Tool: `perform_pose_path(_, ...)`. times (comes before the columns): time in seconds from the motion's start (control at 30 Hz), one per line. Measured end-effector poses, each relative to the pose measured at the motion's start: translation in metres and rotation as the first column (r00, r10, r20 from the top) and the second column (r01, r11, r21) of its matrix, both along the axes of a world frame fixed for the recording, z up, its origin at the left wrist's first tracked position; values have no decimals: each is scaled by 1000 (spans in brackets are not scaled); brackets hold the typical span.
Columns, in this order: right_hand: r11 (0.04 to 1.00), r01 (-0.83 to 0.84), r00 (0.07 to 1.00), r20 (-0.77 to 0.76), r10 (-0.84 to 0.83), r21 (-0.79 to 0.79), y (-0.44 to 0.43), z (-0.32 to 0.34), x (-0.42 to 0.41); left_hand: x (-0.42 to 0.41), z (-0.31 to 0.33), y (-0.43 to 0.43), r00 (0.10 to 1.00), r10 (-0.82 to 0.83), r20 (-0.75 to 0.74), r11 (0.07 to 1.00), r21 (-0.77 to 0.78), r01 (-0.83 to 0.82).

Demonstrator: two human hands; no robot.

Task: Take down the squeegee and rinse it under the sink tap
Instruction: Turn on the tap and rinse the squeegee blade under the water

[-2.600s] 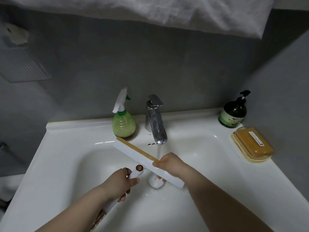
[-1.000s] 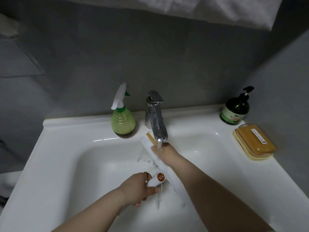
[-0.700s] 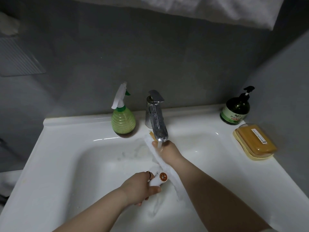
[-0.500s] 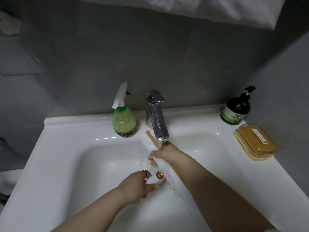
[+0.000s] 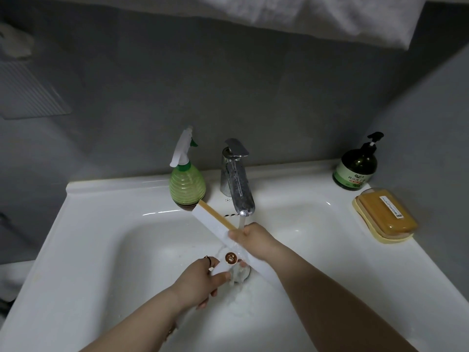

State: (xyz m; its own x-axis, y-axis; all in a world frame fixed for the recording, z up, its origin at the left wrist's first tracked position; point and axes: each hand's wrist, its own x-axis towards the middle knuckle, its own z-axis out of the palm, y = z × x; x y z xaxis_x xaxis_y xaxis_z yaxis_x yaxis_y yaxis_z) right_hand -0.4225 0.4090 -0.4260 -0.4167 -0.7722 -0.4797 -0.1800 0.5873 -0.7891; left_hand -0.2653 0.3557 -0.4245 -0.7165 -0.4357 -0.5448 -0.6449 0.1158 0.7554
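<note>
Squeegee (image 5: 215,221) under running tap (image 5: 239,191), both hands gripping, white sink (image 5: 101,224)

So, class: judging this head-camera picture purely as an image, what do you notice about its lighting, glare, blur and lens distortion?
Head view: dim overall, grey wall murky; glare streaks on the white sink rim and chrome tap; running water smears below the squeegee; wide-angle bends the sink's edges outward; both hands stay fairly sharp.

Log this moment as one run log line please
phase: rinsing | left hand: grips squeegee handle | right hand: on squeegee blade | tap: running | water: hitting blade beside right hand
</note>
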Motion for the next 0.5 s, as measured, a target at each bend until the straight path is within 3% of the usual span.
perform_pose_path(0.07, 999, -41, 999, -31, 42, 6, 0, 2, 1, 2, -1, -1, 1000, 12, 0, 1000, 13, -12)
perform_pose_path(0.17, 994, -108, 993, 41, 109, -12, 1, 0, 0, 6, -3, -4, 999, 35, 6, 999, 23, -35)
perform_pose_path(0.4, 999, -33, 996, 84, 35, -26, 2, 1, -4, 7, -8, 1, 993, 115, -10, 992, 55, -115)
perform_pose_path(0.5, 996, -87, 990, 118, 83, 23, 3, 5, -5, 9, -8, -2, 989, 148, -11, 988, 36, -148)
